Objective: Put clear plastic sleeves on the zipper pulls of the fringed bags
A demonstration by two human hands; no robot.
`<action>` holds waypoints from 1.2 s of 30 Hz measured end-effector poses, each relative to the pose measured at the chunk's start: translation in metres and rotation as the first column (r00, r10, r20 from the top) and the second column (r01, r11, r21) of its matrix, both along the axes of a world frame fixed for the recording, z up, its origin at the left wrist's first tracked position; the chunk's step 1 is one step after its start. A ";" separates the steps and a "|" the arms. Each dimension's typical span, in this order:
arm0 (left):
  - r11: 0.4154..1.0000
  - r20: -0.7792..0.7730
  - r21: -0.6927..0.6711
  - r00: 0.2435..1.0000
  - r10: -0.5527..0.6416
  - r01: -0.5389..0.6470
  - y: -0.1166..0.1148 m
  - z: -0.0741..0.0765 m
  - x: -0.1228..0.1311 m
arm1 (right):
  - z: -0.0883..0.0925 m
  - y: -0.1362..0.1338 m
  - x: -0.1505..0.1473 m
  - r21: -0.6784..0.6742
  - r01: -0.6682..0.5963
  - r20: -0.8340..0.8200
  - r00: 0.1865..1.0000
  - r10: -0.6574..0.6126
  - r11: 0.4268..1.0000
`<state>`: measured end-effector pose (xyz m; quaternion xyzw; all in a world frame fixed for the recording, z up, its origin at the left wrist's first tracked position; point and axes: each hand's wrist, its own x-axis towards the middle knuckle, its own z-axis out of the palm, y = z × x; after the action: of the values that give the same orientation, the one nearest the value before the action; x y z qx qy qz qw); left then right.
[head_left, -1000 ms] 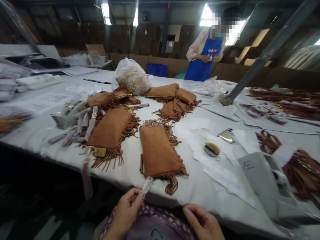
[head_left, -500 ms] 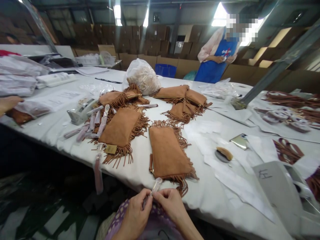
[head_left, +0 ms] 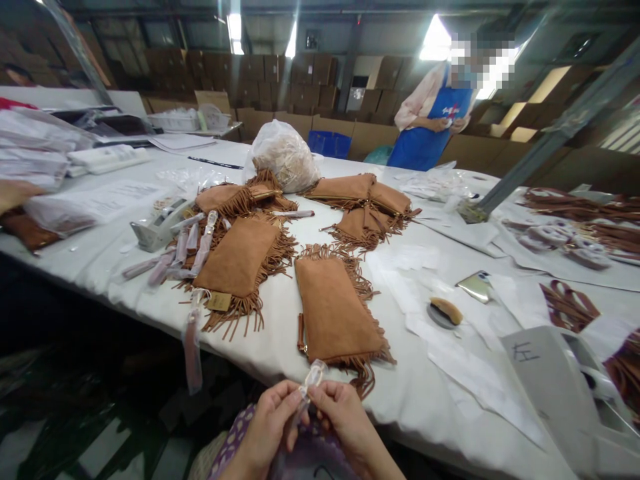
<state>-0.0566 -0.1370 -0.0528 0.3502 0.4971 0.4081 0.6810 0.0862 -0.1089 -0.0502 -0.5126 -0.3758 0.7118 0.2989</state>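
At the table's front edge, my left hand point(head_left: 273, 421) and my right hand point(head_left: 343, 415) pinch a plastic-wrapped strap point(head_left: 315, 375) between thumbs and fingers. Its clear-wrapped end with a pale metal clip sticks up above my fingertips; the lower part is mostly hidden by my hands. Just beyond lies a brown fringed pouch point(head_left: 336, 310) with a zip pull at its left side. To its left, a second fringed pouch point(head_left: 240, 257) bears a gold-coloured tag point(head_left: 219, 301), and a wrapped strap point(head_left: 193, 350) hangs from it over the edge.
More wrapped straps point(head_left: 185, 250) lie by a tape dispenser point(head_left: 160, 225). Behind are further fringed pouches point(head_left: 363, 193) and a stuffed plastic bag point(head_left: 283, 153). On the right are a phone point(head_left: 475, 285), a brush point(head_left: 445, 311) and a large grey dispenser point(head_left: 555, 380). A person point(head_left: 430, 120) stands across the table.
My fingers have shifted slightly on the wrapped strap, and its clear-wrapped end now tilts a little more to the right. The pouches stay in place.
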 end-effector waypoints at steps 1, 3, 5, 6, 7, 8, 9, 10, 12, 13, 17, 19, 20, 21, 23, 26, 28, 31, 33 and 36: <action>0.999 0.004 -0.028 1.000 0.024 -0.023 0.001 -0.002 0.000 | -0.002 0.000 -0.001 0.021 0.007 0.008 1.000 -0.007 1.000; 0.995 -0.047 -0.052 0.996 0.080 -0.083 0.002 -0.006 0.000 | -0.004 0.001 -0.002 0.073 0.016 0.050 0.999 -0.020 0.997; 0.991 -0.132 -0.028 0.983 0.126 -0.131 0.004 -0.009 0.001 | -0.004 0.001 -0.003 0.123 0.022 0.089 0.995 -0.033 0.992; 0.990 -0.160 -0.016 0.978 0.134 -0.138 0.005 -0.010 0.001 | -0.004 0.001 -0.003 0.141 0.017 0.100 0.994 -0.032 0.990; 0.991 -0.165 -0.017 0.977 0.131 -0.136 0.006 -0.010 0.001 | -0.003 0.000 -0.003 0.153 0.009 0.107 0.994 -0.025 0.988; 0.991 -0.149 -0.037 0.981 0.123 -0.129 0.007 -0.009 0.002 | -0.003 0.000 -0.003 0.158 -0.003 0.110 0.994 -0.015 0.987; 0.990 -0.120 -0.070 0.986 0.115 -0.124 0.008 -0.009 0.002 | -0.002 -0.001 -0.002 0.159 -0.016 0.111 0.994 -0.002 0.987; 0.988 -0.093 -0.103 0.990 0.109 -0.119 0.009 -0.008 0.003 | -0.001 -0.001 -0.002 0.161 -0.027 0.114 0.993 0.009 0.987; 0.987 -0.099 -0.118 0.990 0.096 -0.108 0.009 -0.005 0.003 | 0.000 -0.002 -0.001 0.173 -0.031 0.128 0.992 0.009 0.984; 0.990 -0.138 -0.096 0.987 0.088 -0.102 0.009 -0.004 0.002 | 0.001 -0.002 0.000 0.185 -0.025 0.138 0.990 -0.001 0.982; 0.997 -0.234 -0.030 0.970 0.065 -0.074 0.007 0.000 -0.001 | 0.001 -0.002 -0.001 0.218 -0.001 0.159 0.987 -0.034 0.976; 0.992 -0.168 -0.095 0.984 0.066 -0.083 0.007 0.000 -0.003 | 0.000 -0.001 -0.003 0.218 -0.009 0.163 0.986 -0.027 0.976; 0.986 -0.119 -0.143 0.991 0.068 -0.085 0.007 0.001 -0.004 | -0.001 -0.001 -0.003 0.212 -0.025 0.168 0.986 -0.011 0.977; 0.978 -0.071 -0.190 0.995 0.076 -0.088 0.008 0.001 -0.004 | -0.003 -0.002 -0.002 0.205 -0.040 0.184 0.983 0.002 0.978; 0.964 -0.007 -0.243 0.994 0.112 -0.110 0.009 0.001 -0.005 | -0.005 -0.005 0.003 0.194 -0.040 0.259 0.966 -0.012 0.980; 0.969 -0.058 -0.175 0.985 0.164 -0.172 0.008 0.002 -0.005 | -0.003 -0.015 0.015 0.243 0.070 0.402 0.901 -0.166 0.968; 0.980 -0.155 -0.084 0.973 0.168 -0.183 0.006 0.001 -0.003 | 0.001 -0.024 0.020 0.289 0.166 0.413 0.867 -0.280 0.943; 0.985 -0.307 0.024 0.937 0.168 -0.169 0.000 0.002 0.004 | 0.006 -0.032 0.014 0.271 0.250 0.290 0.899 -0.327 0.929; 0.987 -0.366 0.075 0.917 0.157 -0.139 -0.004 0.004 0.010 | 0.007 -0.034 0.001 0.214 0.250 0.139 0.949 -0.283 0.944; 0.990 -0.311 0.106 0.943 0.119 -0.090 -0.007 0.009 0.015 | 0.006 -0.032 -0.016 0.112 0.265 -0.124 0.960 -0.252 0.958</action>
<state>-0.0413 -0.1443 -0.0436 0.4145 0.5989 0.4042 0.5533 0.0704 -0.1409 -0.0441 -0.4978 -0.3335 0.6678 0.4415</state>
